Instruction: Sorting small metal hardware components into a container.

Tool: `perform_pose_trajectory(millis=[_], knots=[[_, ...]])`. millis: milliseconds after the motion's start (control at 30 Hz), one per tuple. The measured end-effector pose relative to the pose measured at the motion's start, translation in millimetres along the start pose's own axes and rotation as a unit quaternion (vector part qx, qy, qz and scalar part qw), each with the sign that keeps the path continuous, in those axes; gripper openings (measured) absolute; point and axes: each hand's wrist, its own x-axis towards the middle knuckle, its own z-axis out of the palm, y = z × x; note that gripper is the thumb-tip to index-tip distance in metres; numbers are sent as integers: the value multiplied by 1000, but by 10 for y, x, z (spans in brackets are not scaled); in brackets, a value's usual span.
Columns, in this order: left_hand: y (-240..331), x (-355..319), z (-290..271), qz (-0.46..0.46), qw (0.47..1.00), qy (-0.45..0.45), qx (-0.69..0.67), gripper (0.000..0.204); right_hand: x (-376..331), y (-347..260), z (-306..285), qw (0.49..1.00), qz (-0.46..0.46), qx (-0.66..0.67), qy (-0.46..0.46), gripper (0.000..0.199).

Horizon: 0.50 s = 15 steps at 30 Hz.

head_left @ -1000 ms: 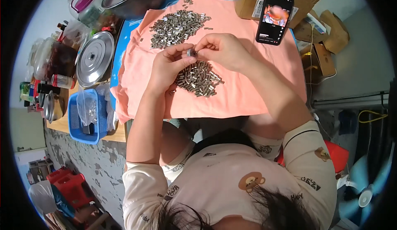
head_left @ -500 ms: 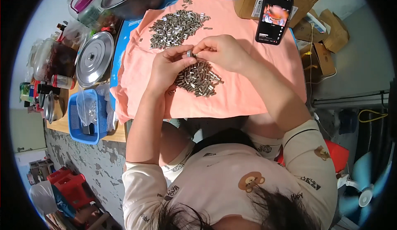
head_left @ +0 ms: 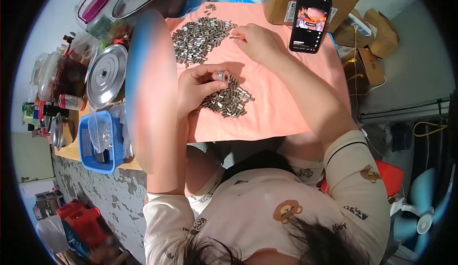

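Observation:
My left hand [head_left: 196, 87] is closed on a small round metal ring [head_left: 223, 76] with a brownish middle, pinched between thumb and fingers. Just under and beside it lies a near pile of short silvery metal pins [head_left: 231, 100]. My right hand [head_left: 257, 44] reaches to the right edge of a larger far pile of similar pins [head_left: 198, 38]. Its thumb and finger come together at a small metal pin [head_left: 234, 37]; whether the pin still rests on the cloth is hard to see. Both piles sit on a pink cloth [head_left: 286, 107].
A lit phone [head_left: 310, 21] leans against a cardboard box [head_left: 272, 7] at the far right. Left of the table are a round metal lid [head_left: 107, 76], a blue basket [head_left: 83, 148] and several jars. A fan [head_left: 422, 222] stands at lower right. A blurred patch covers the cloth's left side.
My right hand has left the ring and moved away to the far pile's right edge. My left hand keeps the ring, now tilted so its brownish middle shows.

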Motion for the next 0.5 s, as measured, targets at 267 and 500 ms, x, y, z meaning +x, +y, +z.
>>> perform_pose_trajectory(millis=[267,500], knots=[[-24,50,5,28,999,19,-28,31,-112,-76,-107,983,-47,-180,-4,11],[-57,44,-95,38,996,77,-34,30,-363,-467,-88,932,-26,343,-113,9]])
